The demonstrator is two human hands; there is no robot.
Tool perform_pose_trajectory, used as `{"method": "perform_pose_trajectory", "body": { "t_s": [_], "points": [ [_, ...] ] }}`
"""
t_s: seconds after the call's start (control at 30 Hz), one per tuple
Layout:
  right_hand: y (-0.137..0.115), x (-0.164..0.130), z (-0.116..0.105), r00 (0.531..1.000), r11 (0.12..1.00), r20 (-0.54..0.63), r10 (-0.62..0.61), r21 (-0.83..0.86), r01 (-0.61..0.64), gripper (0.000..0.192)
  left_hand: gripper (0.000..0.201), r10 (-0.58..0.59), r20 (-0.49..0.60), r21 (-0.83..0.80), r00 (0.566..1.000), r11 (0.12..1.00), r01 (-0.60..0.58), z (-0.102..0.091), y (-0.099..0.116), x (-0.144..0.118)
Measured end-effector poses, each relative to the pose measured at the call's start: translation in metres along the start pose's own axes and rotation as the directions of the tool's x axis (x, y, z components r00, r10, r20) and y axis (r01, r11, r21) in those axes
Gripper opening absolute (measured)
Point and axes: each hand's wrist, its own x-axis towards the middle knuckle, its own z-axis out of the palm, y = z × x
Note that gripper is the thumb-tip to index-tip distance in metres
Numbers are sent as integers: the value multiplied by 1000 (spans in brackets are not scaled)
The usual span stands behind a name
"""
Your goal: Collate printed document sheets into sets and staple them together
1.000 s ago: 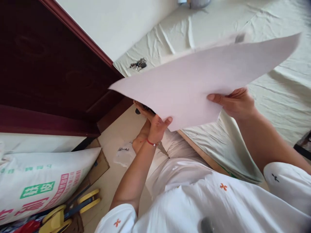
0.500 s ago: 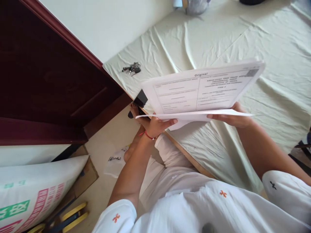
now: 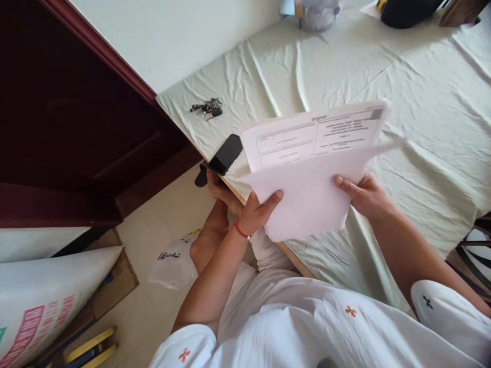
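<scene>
I grip the blank sheet [image 3: 307,197] with both hands [image 3: 258,212], left and right [image 3: 366,194], above the printed form [image 3: 314,135]; next needs squaring their edges.

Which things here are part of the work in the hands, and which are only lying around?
In hand:
left hand and right hand, gripping the paper sheets

Lying about:
keys on the sheet-covered surface
black phone at its edge
printed sack and yellow-handled tool on the floor
</scene>
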Motion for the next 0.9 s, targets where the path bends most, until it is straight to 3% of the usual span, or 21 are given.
{"method": "perform_pose_trajectory", "body": {
  "t_s": [0.1,0.23,0.37,0.5,0.67,0.73,0.83,0.9],
  "points": [
    [0,-5,2,989,987,10,149,65,-149,44,50,-106,24,3,994,994,106,9,-14,-18],
    [10,-8,0,956,951,33,291,100,-292,36,54,-345,24,-198,938,918,343,11,-34,-28],
    [18,-9,5,940,939,83,331,70,-337,36,57,-404,-55,-384,913,853,354,5,-35,-24],
    [19,-13,7,906,921,183,382,8,-390,39,60,-456,-82,-330,886,851,408,3,-29,-20],
    [24,-29,-19,954,948,180,239,171,-269,58,63,-331,-303,-381,894,902,205,-3,-33,-12],
    [31,-39,-26,968,950,164,189,221,-222,73,63,-279,-324,-385,904,912,144,-3,-37,-7],
    [44,-53,-18,991,960,51,120,248,-129,89,62,-262,-310,-418,914,901,117,10,-45,-1],
    [52,-58,-2,993,968,-56,104,236,-88,87,60,-266,-329,-462,906,882,91,24,-50,0]
  ]
}}
